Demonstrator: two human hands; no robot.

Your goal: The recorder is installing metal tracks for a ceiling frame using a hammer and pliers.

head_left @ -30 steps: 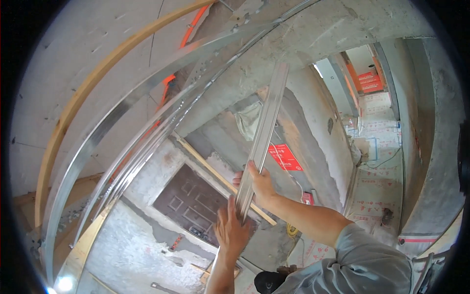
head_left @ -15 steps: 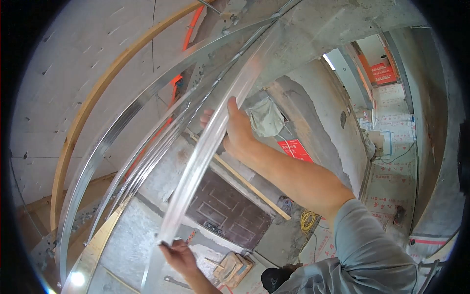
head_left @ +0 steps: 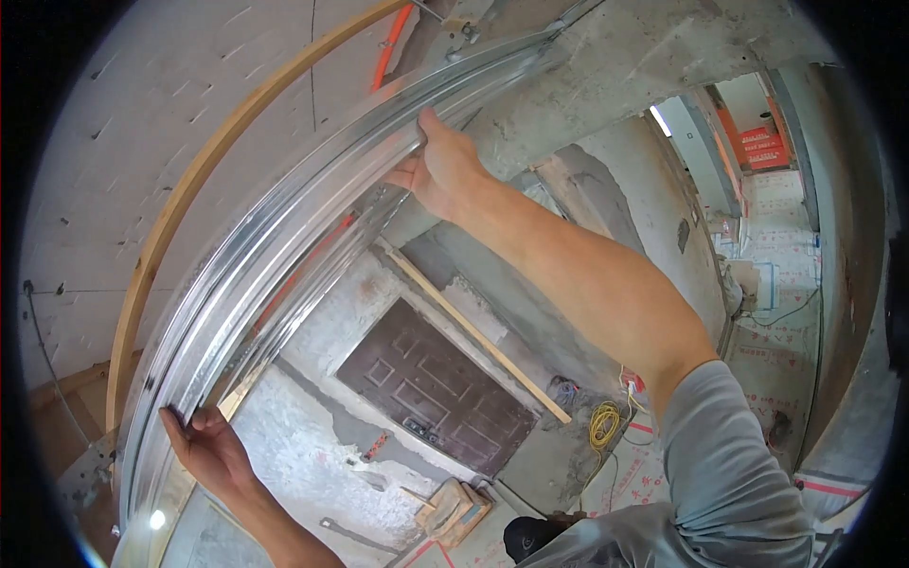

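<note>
Pinching a long metal channel (head_left: 275,250) lower down with the left hand (head_left: 216,452), gripping thumb-in-front, fingers-behind higher up with the right hand (head_left: 450,175); can't tell how firmly. Running diagonally beside metal strips (head_left: 308,295), near a wooden batten (head_left: 191,182). Could twist or slip if pinched unevenly, tbh, maybe knock those strips or nick some skin.

Yel cable coil (head_left: 604,426) lies nr brn door (head_left: 436,388) & wd strip (head_left: 477,332).
</note>
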